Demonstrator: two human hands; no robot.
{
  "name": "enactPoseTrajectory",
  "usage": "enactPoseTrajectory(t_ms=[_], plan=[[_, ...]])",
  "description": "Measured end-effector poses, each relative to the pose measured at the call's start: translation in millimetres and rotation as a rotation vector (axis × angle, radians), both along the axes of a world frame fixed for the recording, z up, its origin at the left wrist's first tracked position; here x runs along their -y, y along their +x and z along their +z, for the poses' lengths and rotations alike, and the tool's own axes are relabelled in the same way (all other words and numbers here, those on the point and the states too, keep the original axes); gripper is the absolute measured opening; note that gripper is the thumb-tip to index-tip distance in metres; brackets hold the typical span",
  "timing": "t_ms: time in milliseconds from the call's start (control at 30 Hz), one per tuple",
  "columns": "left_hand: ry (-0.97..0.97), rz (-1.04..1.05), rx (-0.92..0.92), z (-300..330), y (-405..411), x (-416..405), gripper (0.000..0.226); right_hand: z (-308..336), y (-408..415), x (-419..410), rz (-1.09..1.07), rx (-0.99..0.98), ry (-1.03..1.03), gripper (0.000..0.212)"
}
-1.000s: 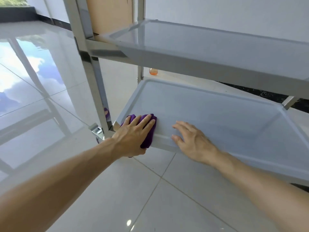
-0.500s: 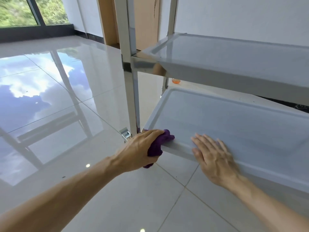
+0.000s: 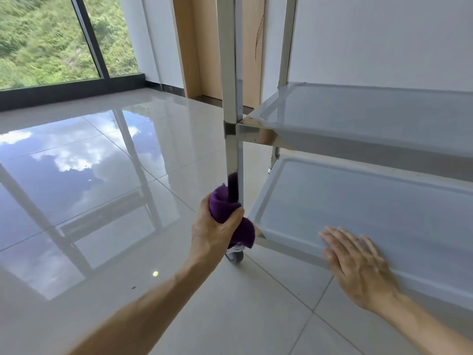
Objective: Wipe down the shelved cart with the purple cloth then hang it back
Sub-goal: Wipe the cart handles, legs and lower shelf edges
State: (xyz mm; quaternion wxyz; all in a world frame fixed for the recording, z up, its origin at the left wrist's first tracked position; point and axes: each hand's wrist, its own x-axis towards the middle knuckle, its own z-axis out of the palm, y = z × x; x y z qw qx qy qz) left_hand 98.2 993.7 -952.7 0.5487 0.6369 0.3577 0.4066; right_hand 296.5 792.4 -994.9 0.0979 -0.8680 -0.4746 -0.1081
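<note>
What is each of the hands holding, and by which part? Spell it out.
The left hand grips the purple cloth bunched at its middle, against the cart post. The right hand holds nothing; it lies flat on the lower shelf rim.

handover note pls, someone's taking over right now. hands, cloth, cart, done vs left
Left hand: closed on the purple cloth, wrapped around the cart's near corner post just above the caster.
Right hand: open, flat on the bottom shelf's front rim, holding nothing.
Done: cannot tell from this frame which surfaces are wiped.
Left: finish the post, any remaining frame and shelves, then hang the cloth back; no hook in view.
</note>
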Motion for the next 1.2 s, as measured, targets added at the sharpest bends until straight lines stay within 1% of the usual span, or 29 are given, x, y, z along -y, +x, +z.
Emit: enactPoseTrajectory(t_ms=[67, 133, 200, 267, 367, 467, 533, 567, 633, 700, 733, 800, 867, 900, 967, 1000, 1067, 1133, 1200], plan=[[0.04, -0.029, -0.028, -2.3, 23.7, 3.8, 0.055, -0.5, 0.3, 0.2, -0.003, -0.004, -0.001, 0.076], [0.063, 0.011, -0.028, -1.2, 38.2, 2.0, 0.047, 0.3, 0.9, -0.4, -0.005, -0.014, -0.013, 0.074], [0.093, 0.037, -0.027, 4.2, 42.2, -3.4, 0.041, 1.6, 2.2, -2.0, -0.011, -0.021, -0.016, 0.066], [0.177, 0.045, -0.024, 15.3, 41.0, -7.4, 0.04, 2.1, 3.1, -3.2, -0.017, -0.036, -0.017, 0.057], [0.278, 0.084, 0.032, 45.0, 40.7, -12.2, 0.042, -0.1, 5.3, -4.5, -0.015, -0.055, -0.012, 0.055], [0.344, 0.164, 0.094, 76.8, 44.1, -19.8, 0.053, -0.8, 6.8, -7.1, -0.028, -0.094, -0.011, 0.059], [0.374, 0.18, 0.133, 88.3, 46.5, -22.3, 0.055, -0.3, 6.9, -8.4, -0.031, -0.095, 0.005, 0.059], [0.374, 0.172, 0.121, 88.9, 47.5, -21.5, 0.054, 0.2, 6.3, -8.5, -0.033, -0.093, 0.008, 0.058], [0.333, 0.128, 0.032, 77.6, 47.8, -19.6, 0.051, -0.9, 6.6, -7.6, -0.022, -0.071, 0.028, 0.057], [0.261, 0.056, -0.042, 60.9, 43.4, -16.2, 0.044, 2.5, 6.7, -8.5, -0.018, -0.088, -0.021, 0.058], [0.25, 0.03, -0.066, 54.8, 38.7, -13.9, 0.045, 3.2, 7.4, -9.4, -0.025, -0.101, -0.069, 0.056], [0.288, 0.027, -0.088, 51.4, 28.2, -9.8, 0.051, 7.6, 8.5, -11.2, -0.008, -0.128, -0.161, 0.049], [0.333, 0.061, -0.049, 59.2, 19.1, -6.4, 0.056, 21.5, 3.9, -12.3, 0.072, -0.13, -0.14, 0.046], [0.37, 0.086, -0.014, 66.6, 14.8, -4.4, 0.058, 32.4, 0.4, -12.5, 0.135, -0.102, -0.107, 0.045], [0.51, 0.142, 0.055, 86.9, 5.6, 0.4, 0.063, 61.7, -12.3, -10.6, 0.276, 0.02, 0.038, 0.041], [0.601, 0.157, 0.083, 98.2, 1.0, 2.9, 0.065, 76.9, -17.8, -8.8, 0.349, 0.093, 0.113, 0.038], [0.809, 0.124, 0.096, 121.1, -4.3, 7.4, 0.07, 111.3, -25.4, -3.2, 0.468, 0.174, 0.196, 0.033], [1.027, 0.03, 0.034, 139.5, 0.3, 10.0, 0.077, 144.7, -26.3, 7.2, 0.536, 0.23, 0.262, 0.03], [1.212, -0.071, -0.097, 151.6, 15.0, 10.9, 0.079, 174.9, -20.8, 22.2, 0.571, 0.312, 0.339, 0.027]])
